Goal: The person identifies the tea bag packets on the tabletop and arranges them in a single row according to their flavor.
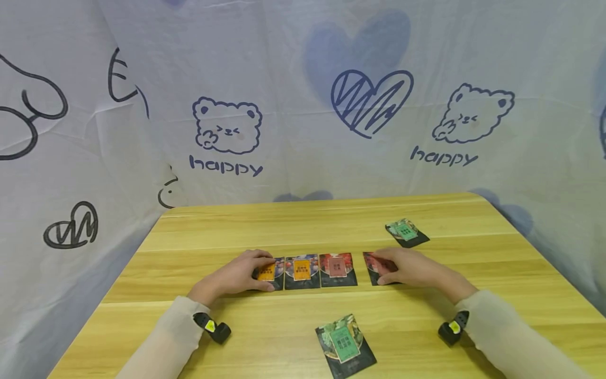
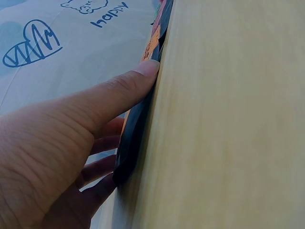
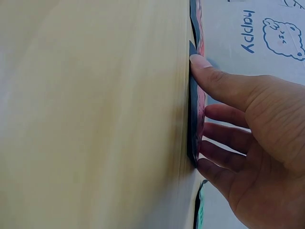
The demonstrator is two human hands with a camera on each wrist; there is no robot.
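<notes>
A row of flat dark packets lies across the table. At its left end, my left hand (image 1: pixel 246 271) holds an orange-labelled packet (image 1: pixel 267 272) flat, thumb at the near edge and fingers at the far edge. Beside it lie a second orange-labelled packet (image 1: pixel 302 270) and a red-labelled packet (image 1: pixel 337 268). Past a narrow gap, my right hand (image 1: pixel 412 267) holds another red-labelled packet (image 1: pixel 373 268), partly hidden under the fingers. The right wrist view shows that packet (image 3: pixel 194 109) with the thumb (image 3: pixel 202 62) at its near edge.
One green-labelled packet (image 1: pixel 344 345) lies tilted near the front of the wooden table (image 1: pixel 265 337). Another green-labelled packet (image 1: pixel 407 232) lies behind the right hand. A pale cloth (image 1: pixel 293 105) with drawings hangs behind the table.
</notes>
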